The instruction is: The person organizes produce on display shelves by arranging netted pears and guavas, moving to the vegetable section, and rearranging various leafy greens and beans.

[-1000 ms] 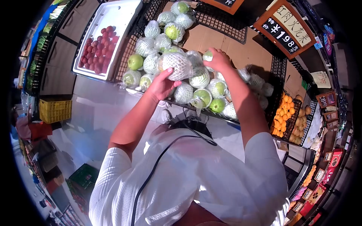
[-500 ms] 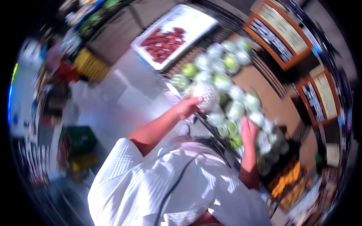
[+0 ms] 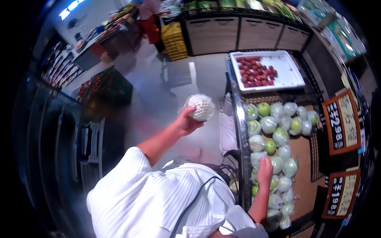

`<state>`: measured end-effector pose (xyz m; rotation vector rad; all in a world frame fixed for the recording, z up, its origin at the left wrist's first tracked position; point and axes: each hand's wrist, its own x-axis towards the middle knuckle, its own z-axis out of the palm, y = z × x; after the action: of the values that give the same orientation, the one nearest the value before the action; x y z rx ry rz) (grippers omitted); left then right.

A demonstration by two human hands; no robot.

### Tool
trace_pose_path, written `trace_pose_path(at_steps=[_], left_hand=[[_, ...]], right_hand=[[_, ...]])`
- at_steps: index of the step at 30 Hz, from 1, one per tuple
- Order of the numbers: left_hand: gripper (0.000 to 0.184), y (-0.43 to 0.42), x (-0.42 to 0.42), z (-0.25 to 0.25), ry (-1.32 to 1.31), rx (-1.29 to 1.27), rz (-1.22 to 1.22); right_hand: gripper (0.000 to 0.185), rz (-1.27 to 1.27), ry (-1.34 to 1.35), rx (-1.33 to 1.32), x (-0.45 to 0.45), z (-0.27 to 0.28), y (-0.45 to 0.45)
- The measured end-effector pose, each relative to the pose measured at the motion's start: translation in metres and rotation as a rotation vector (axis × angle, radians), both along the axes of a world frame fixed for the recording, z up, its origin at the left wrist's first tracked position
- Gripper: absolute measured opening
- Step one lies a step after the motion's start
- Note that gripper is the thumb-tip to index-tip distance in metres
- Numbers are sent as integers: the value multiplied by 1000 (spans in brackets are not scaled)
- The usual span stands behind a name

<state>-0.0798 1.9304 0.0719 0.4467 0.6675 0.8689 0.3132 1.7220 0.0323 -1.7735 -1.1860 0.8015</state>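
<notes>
My left hand (image 3: 187,121) holds a round fruit in a white foam net (image 3: 201,107), out over the floor to the left of the stand. Its fingers are wrapped around the fruit's lower left side. My right hand (image 3: 265,171) is over the left edge of the fruit display, its fingers curled together; whether anything is inside them is hidden. Around it lie green fruits in foam nets and clear wrap (image 3: 277,164). A bare green fruit (image 3: 270,147) sits just above that hand.
A white tray (image 3: 291,71) of red fruits stands at the display's far end. Price signs (image 3: 343,121) line the right side. A yellow crate (image 3: 174,41) and a person in a red apron (image 3: 150,29) are farther back. Dark green crate (image 3: 119,89) at left.
The view has swung left. My left hand has carried the netted fruit away from the display, over the floor. My right hand has drawn back toward the display's near edge.
</notes>
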Motion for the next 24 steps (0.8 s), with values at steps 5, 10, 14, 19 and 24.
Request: trace_pose_path(at_steps=[5, 10, 14, 19, 24], left_hand=[[67, 42, -68, 10, -172, 1, 179], [69, 99, -155, 9, -182, 107, 244], [64, 151, -238, -14, -68, 139, 175], [73, 180, -303, -3, -24, 262, 141], [75, 217, -345, -3, -105, 294, 95]], right_hand=[[14, 47, 154, -84, -74, 22, 25], [16, -7, 103, -69, -152, 6, 36], [15, -110, 99, -193, -240, 14, 47], [10, -82, -10, -182, -319, 31, 88], [11, -41, 30, -202, -347, 36, 139]])
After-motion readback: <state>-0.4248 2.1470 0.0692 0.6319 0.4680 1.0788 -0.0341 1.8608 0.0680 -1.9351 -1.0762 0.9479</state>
